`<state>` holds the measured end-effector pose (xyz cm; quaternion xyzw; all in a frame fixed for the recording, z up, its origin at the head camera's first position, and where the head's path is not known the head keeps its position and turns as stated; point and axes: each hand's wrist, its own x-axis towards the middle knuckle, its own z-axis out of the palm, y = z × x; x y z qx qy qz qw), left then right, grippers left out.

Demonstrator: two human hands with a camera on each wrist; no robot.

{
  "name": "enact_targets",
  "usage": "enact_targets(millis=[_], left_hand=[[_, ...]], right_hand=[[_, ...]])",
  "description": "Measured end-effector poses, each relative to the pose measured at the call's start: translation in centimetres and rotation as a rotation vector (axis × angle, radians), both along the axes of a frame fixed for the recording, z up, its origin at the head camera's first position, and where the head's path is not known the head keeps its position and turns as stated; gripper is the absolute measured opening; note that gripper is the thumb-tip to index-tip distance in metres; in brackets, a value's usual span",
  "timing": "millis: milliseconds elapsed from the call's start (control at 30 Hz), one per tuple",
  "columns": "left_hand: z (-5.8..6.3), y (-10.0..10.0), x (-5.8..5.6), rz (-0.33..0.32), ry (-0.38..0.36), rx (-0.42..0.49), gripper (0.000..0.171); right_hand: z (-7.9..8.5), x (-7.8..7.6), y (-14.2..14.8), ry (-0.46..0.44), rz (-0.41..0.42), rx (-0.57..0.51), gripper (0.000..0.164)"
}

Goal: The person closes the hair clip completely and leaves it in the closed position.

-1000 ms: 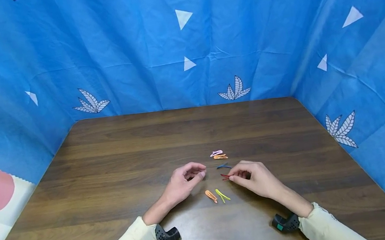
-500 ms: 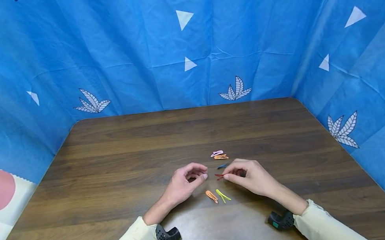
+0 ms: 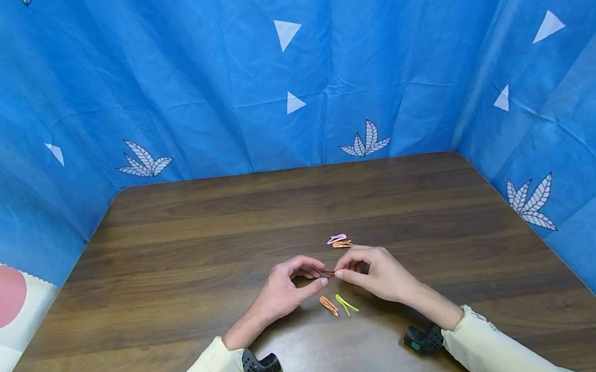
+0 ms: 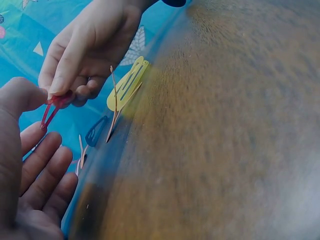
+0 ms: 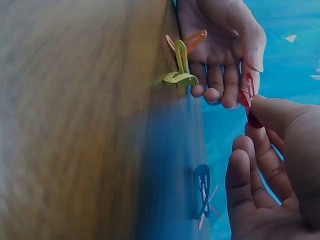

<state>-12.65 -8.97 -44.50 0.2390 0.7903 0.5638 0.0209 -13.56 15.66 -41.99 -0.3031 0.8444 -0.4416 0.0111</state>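
Observation:
A red snap hair clip (image 3: pixel 328 273) is held up between the two hands over the table. Thumb and index finger of my right hand (image 3: pixel 382 274) pinch it at the broad end. My left hand (image 3: pixel 282 291) is half unfolded beside it; in the left wrist view the clip's narrow tip (image 4: pixel 44 128) meets the index finger, while the thumb stands apart from the clip. Just below the hands lie an orange hair clip (image 3: pixel 329 306) and a yellow hair clip (image 3: pixel 347 304). The blue hair clip (image 5: pixel 202 187) is hidden behind my right hand in the head view.
Beyond the hands, a light purple hair clip (image 3: pixel 336 238) and another orange hair clip (image 3: pixel 342 244) lie close together. The brown wooden table (image 3: pixel 197 222) is bordered by a blue patterned curtain (image 3: pixel 240 63) at the back and sides.
My right hand has carried the red hair clip leftward, up to the left hand's fingertips, and now covers the blue clip. The left hand has barely moved.

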Motion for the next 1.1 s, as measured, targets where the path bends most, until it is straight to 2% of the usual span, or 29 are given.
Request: enact_targets(millis=[167,400,733,1100], left_hand=[[0.2,0.0,0.2,0.002,0.012,-0.029,0.021],[0.1,0.1,0.2,0.007,0.031,-0.026,0.016],[0.1,0.1,0.3,0.034,0.029,-0.044,0.012],[-0.2,0.3,-0.1,0.0,0.087,-0.038,0.016]], right_hand=[[-0.4,0.2,-0.3,0.004,0.002,-0.019,0.005],[-0.9,0.3,-0.4,0.01,-0.007,-0.063,0.004],[-2.0,0.1,-0.2,-0.115,0.01,-0.136,0.008],[-2.4,-0.1,0.1,-0.132,0.0,-0.155,0.006]])
